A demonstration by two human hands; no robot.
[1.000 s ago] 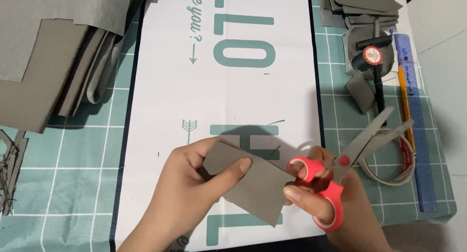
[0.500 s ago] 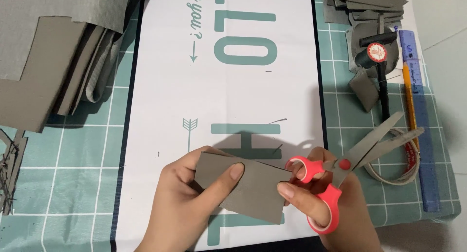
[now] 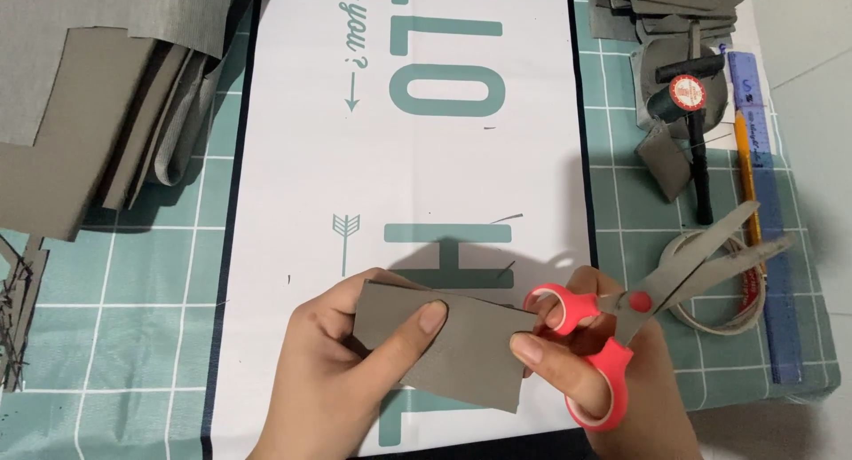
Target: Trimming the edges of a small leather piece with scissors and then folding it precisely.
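Left hand (image 3: 342, 371), lower centre of the frame, grasps a grey cut piece (image 3: 444, 353) of stiff sheet, thumb pressed flat on its upper face and fingers curled beneath. Right hand (image 3: 595, 371), lower right of centre, is closed through the red loops of a pair of scissors (image 3: 657, 291), and its fingertips also touch the right edge of the grey piece. The scissor blades stand parted and point toward the upper right, away from the piece (no blade meets the sheet).

The piece is held just above a white printed banner (image 3: 408, 176) with teal lettering and a dark border, which runs up the middle of the frame. The banner above the hands lies bare up to the top edge. It rests on a teal gridded cutting mat (image 3: 115, 336) that covers the worktop; the mat's right edge shows at lower right, with pale floor beyond.

Under the blade tips, on the mat at the right, lies a roll of tape (image 3: 719, 309). Just beyond it, along the right margin, are a blue ruler (image 3: 768, 212) and a yellow pencil (image 3: 744, 158), lying side by side. Above them rests a black-handled tool (image 3: 692, 114) with a round red-and-white face, beside loose grey offcuts (image 3: 666, 158).

Upper left: a stack of grey sheets (image 3: 80, 96), overlapping the mat's left portion. Upper right corner: a smaller heap of grey pieces (image 3: 674, 3).
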